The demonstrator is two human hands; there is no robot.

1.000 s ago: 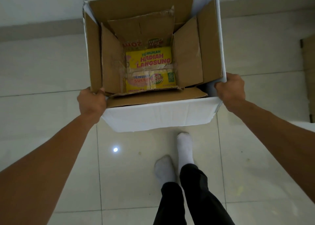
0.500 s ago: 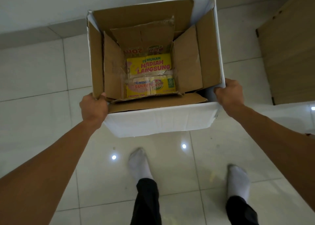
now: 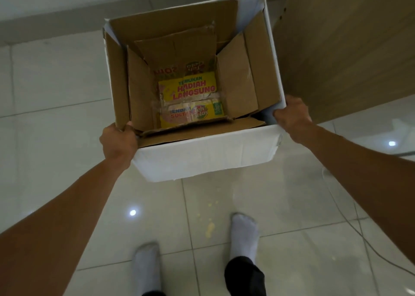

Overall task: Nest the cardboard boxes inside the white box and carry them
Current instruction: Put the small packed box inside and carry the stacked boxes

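I hold the white box out in front of me, clear of the tiled floor, with the brown cardboard boxes already nested inside it, their flaps standing up against its walls. My left hand is clamped on the near left corner of the rim, thumb hooked over the edge onto the inner cardboard. My right hand is closed on the near right corner, fingers wrapped round the outside.

I judge the load light: it is empty cardboard with only a printed yellow panel at the bottom. The walls look thin and a little crumpled, so they will flex if I squeeze. The corners are the stiffest hold, and pinching both layers there should keep the inner boxes from slipping. A wooden panel stands near on my right.
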